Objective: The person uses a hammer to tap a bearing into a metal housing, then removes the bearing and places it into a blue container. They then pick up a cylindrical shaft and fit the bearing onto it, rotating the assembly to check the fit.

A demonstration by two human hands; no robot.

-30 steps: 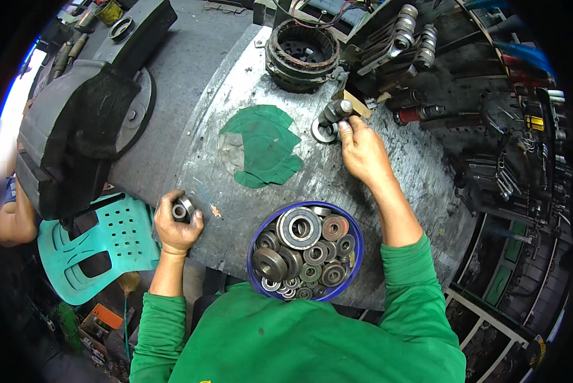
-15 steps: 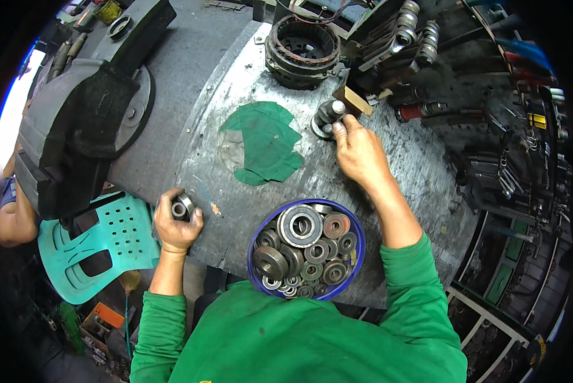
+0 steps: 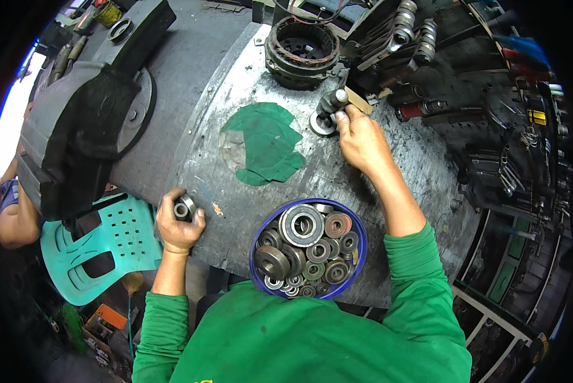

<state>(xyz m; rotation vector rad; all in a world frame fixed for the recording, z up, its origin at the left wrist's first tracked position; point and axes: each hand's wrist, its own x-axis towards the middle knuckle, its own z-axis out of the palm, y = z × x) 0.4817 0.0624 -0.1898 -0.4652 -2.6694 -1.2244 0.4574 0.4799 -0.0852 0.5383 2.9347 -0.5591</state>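
My right hand (image 3: 363, 142) pinches a dark stubby cylindrical metal part (image 3: 331, 101) with a bright end face. Just below that part, a metal ring (image 3: 322, 125) lies on the workbench; whether the two touch is hard to tell. My left hand (image 3: 177, 228) is closed round a round steel piece (image 3: 183, 208) with a hole through it, which looks like a bearing, near the bench's left edge. Between my forearms stands a blue-rimmed bowl (image 3: 363, 245) filled with several bearings (image 3: 301, 225) of different sizes, one with a reddish face (image 3: 337, 225).
A ragged green sheet (image 3: 267, 143) lies mid-bench. Behind it sits a round housing with copper windings (image 3: 302, 54). A small cardboard box (image 3: 357, 101) is beyond my right fingers. Left are a dark machine (image 3: 76, 127), a turquoise chair (image 3: 107, 246) and another person's arm (image 3: 17, 220). Tools (image 3: 504, 172) hang at right.
My right hand has shifted slightly right and up with the cylindrical part, so more of the metal ring beneath shows. My left hand stays nearly in place, still gripping the steel piece.
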